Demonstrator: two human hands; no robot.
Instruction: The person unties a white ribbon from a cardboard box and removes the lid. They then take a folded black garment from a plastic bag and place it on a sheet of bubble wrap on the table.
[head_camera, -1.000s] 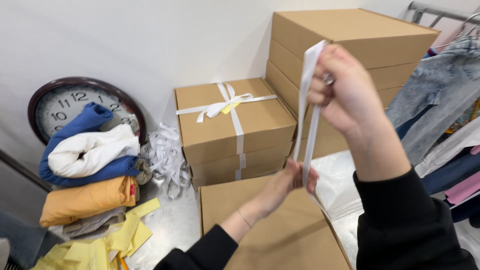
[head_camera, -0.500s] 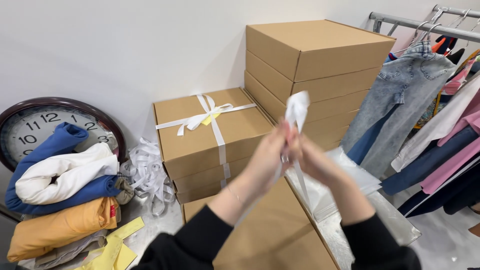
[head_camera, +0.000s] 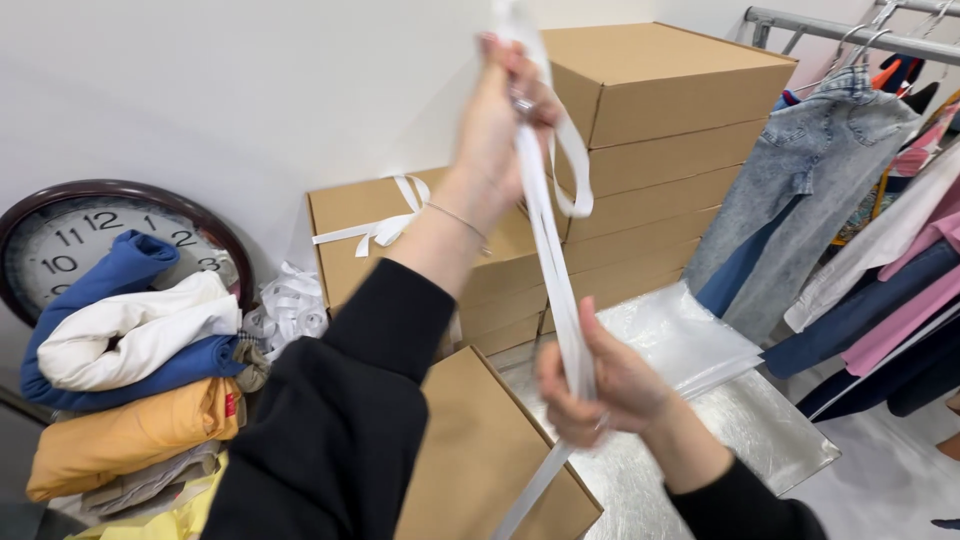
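A long white ribbon (head_camera: 548, 240) hangs taut between my two hands. My left hand (head_camera: 500, 110) is raised high and pinches the ribbon's upper part, where a loop falls beside the fingers. Below it, my right hand (head_camera: 600, 385) is closed around the ribbon, and the loose tail trails down past it. Under both hands lies a flat brown cardboard box (head_camera: 490, 460) on a shiny silver tabletop (head_camera: 740, 420).
Behind stands a brown box tied with a white ribbon bow (head_camera: 370, 225) on other boxes, and a taller box stack (head_camera: 660, 100). Left: a round wall clock (head_camera: 60, 240), folded clothes (head_camera: 130, 350), loose ribbon (head_camera: 285, 305). Right: clear plastic bags (head_camera: 680, 340) and a rack of hanging garments (head_camera: 860, 200).
My right hand came down from high up and my left hand rose; they met in the middle, and now the left holds the ribbon on top, the right below.
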